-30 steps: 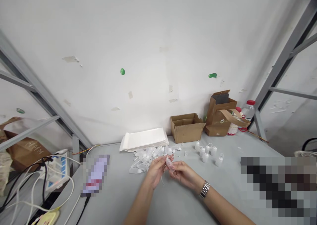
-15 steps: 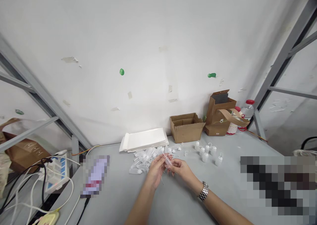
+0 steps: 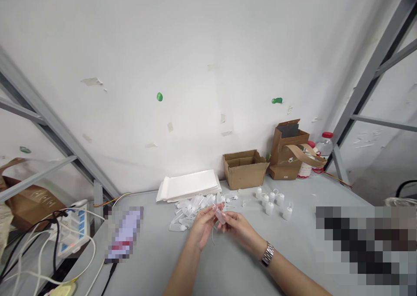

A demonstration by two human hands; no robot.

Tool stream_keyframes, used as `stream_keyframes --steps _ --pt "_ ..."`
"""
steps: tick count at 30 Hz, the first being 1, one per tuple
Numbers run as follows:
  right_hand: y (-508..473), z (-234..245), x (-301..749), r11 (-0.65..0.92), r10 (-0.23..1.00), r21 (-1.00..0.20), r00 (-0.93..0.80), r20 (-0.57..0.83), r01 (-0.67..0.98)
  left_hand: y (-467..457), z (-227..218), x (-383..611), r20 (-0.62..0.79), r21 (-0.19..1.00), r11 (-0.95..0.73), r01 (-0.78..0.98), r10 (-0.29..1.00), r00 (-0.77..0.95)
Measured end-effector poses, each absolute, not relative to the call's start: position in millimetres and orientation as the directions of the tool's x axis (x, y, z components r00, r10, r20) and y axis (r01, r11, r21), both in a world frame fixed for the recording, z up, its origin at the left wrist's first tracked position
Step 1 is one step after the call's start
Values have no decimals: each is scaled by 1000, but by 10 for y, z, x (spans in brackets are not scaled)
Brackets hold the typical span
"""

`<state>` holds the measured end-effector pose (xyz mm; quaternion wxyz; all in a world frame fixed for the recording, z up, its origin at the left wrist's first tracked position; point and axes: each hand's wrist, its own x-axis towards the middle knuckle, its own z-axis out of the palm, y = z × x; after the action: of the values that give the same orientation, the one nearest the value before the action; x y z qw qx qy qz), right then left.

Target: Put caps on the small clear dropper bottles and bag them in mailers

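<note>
My left hand [image 3: 202, 225] and my right hand [image 3: 239, 230] meet over the grey table [image 3: 228, 261], both pinching one small clear plastic bottle [image 3: 220, 216]. A thin white strap hangs down from it between the hands. Just beyond my left hand lies a pile of several empty clear bottles [image 3: 190, 208]. To the right of the hands stand several small white capped bottles [image 3: 273, 200]. A metal watch sits on my right wrist.
A stack of white bags [image 3: 189, 184] lies by the wall, next to an open cardboard box [image 3: 245, 169] and a brown paper bag [image 3: 290, 150]. A red-capped bottle [image 3: 325, 145] stands at the back right. A power strip with cables [image 3: 73, 226] is at the left; grey shelf struts frame both sides.
Both hands have shifted slightly and turned the small bottle between the fingers. The view has dipped a little. Nothing else on the table has moved.
</note>
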<state>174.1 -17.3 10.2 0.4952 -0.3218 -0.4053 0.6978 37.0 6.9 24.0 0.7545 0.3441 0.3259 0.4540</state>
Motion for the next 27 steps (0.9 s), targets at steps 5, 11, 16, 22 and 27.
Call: stream_keyframes --steps 5,11,16,22,27 --pt "-142 95 1753 -38 998 -973 -65 -24 -228 62 190 407 -199 798 380 -467 899 391" --pt "-213 112 1725 -176 972 -843 -226 -67 -509 41 204 392 -141 830 367 -420 867 477" --pt "-218 74 1698 -346 929 -674 -338 -151 -652 71 239 352 -164 846 356 -397 882 443" --pt "-199 54 1723 -195 964 -884 -248 -94 -425 73 223 402 -195 857 309 -412 935 295" --pt "-203 84 1696 -48 995 -965 -99 -23 -259 53 199 454 -193 832 307 -461 941 279"
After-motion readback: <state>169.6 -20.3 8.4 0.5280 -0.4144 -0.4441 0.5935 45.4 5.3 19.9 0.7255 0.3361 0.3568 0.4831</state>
